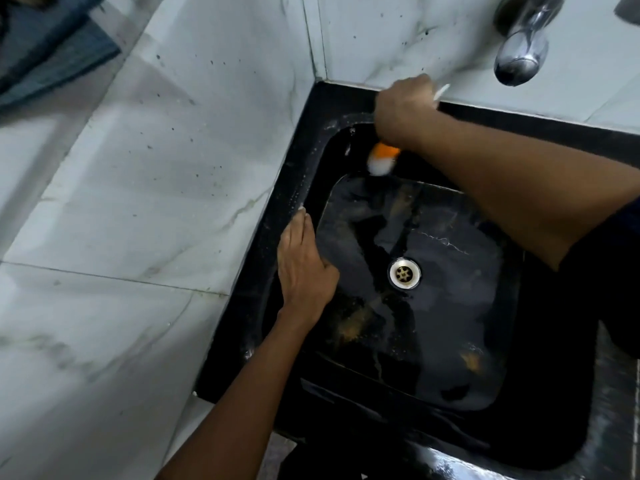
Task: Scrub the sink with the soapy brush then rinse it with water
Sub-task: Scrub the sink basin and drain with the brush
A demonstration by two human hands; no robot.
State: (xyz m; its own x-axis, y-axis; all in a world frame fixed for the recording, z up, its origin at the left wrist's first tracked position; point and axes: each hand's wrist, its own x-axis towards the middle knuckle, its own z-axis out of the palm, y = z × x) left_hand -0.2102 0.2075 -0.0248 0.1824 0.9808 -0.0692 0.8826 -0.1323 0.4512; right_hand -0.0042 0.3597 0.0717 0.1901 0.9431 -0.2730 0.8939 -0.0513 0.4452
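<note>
A square black sink (298, 168) fills the right half of the view, wet and streaked with brownish grime around its metal drain (404, 273). My right hand (403, 107) grips a brush at the sink's far left corner. The brush's orange and white head (381, 160) presses against the far inner wall, and its white handle tip sticks out behind my fist. My left hand (303, 268) rests flat on the sink's left rim with straight fingers.
A chrome tap (523, 46) hangs over the far right of the sink. White marble tiles (156, 188) cover the wall on the left and behind. A blue cloth (52, 53) lies at the top left corner.
</note>
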